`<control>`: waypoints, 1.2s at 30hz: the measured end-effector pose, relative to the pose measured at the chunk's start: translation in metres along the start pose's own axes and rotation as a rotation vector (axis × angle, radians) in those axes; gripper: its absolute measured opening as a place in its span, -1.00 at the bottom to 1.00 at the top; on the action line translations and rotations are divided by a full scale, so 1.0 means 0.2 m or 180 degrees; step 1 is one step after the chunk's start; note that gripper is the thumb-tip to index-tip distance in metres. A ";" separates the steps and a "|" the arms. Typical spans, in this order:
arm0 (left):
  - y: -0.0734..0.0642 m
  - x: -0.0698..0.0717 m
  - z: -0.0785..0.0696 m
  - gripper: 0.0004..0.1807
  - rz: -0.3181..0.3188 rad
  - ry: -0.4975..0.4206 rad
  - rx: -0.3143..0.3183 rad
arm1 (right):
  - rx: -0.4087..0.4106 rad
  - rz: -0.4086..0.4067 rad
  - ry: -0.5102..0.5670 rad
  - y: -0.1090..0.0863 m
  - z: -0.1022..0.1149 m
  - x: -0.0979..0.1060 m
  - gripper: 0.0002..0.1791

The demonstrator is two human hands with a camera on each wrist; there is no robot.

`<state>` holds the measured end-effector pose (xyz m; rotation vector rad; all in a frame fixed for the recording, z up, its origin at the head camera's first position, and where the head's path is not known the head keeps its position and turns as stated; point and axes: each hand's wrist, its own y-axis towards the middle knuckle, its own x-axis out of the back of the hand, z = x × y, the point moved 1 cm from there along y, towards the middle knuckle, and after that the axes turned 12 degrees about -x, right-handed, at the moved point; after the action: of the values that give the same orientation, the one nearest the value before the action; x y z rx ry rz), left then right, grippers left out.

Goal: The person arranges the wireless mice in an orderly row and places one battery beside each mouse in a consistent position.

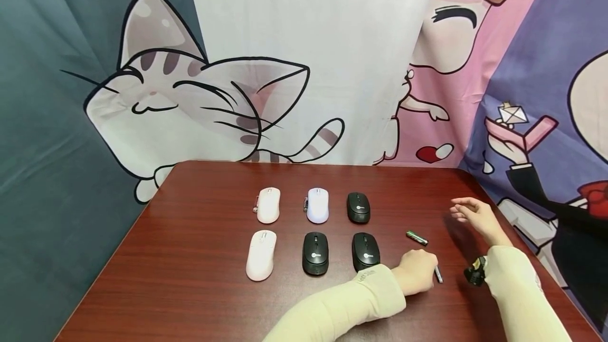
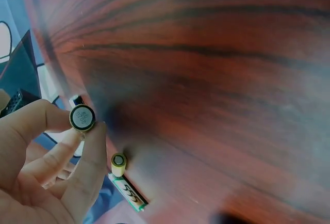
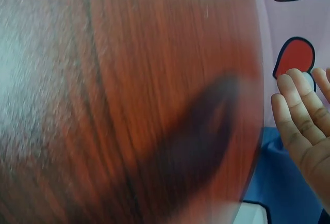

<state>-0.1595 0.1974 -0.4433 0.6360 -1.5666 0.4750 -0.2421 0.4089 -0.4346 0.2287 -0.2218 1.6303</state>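
My left hand (image 1: 418, 272) reaches across to the right side of the table. Between thumb and fingertip it pinches a battery (image 2: 82, 117), whose round flat end faces the left wrist camera. From above, a slim silver battery (image 1: 438, 274) shows at the fingertips. Just beyond the hand lies a green battery (image 1: 417, 238) marked 555; in the left wrist view a yellowish battery end (image 2: 118, 163) is right by it. My right hand (image 1: 477, 219) hovers near the table's right edge with relaxed fingers and nothing in them, casting a shadow on the wood.
Several computer mice stand in two rows: a pale pink mouse (image 1: 268, 206), a lavender mouse (image 1: 317, 206) and a black mouse (image 1: 358, 208) behind; a white mouse (image 1: 260, 255) and two black ones in front. Small shiny pieces sit beside the pink and lavender mice. A cartoon curtain (image 1: 309, 25) hangs behind.
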 end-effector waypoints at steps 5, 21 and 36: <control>-0.01 0.02 0.05 -0.77 -0.0015 -0.0098 0.0034 | 0.0127 -0.0034 -0.0244 0.03 0.03 -0.04 -0.52; -0.04 0.12 0.26 -0.77 -0.0028 -0.0582 -0.0096 | 0.0198 0.0031 -0.0281 0.07 0.06 -0.11 -0.51; -0.14 0.22 0.53 -0.68 -0.0550 -0.1076 0.0194 | 0.0579 -0.0456 -0.0707 0.11 0.08 -0.19 -0.69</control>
<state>-0.2230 0.1024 -0.4115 0.9270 -1.7996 0.2960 -0.2610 0.3659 -0.4293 0.5543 -0.2207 1.4827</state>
